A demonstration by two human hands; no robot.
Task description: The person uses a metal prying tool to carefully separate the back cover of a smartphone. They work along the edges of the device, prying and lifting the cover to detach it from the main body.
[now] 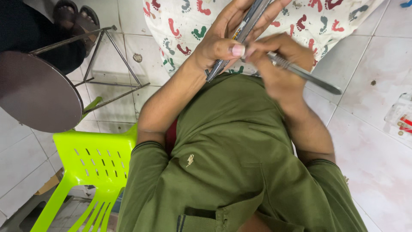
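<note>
Two hands busy with slim metal tools at upper centre.

The left hand (223, 41) pinches a flat metal strip (240, 34); the right hand (281, 64) clamps a knurled metal rod (307, 75). Both look stiff, light and slick, best held mid-shaft.

Lime plastic chair (92, 161), round dark stool (36, 92), footprint-patterned cloth (180, 21), tiled floor (377, 159).
</note>
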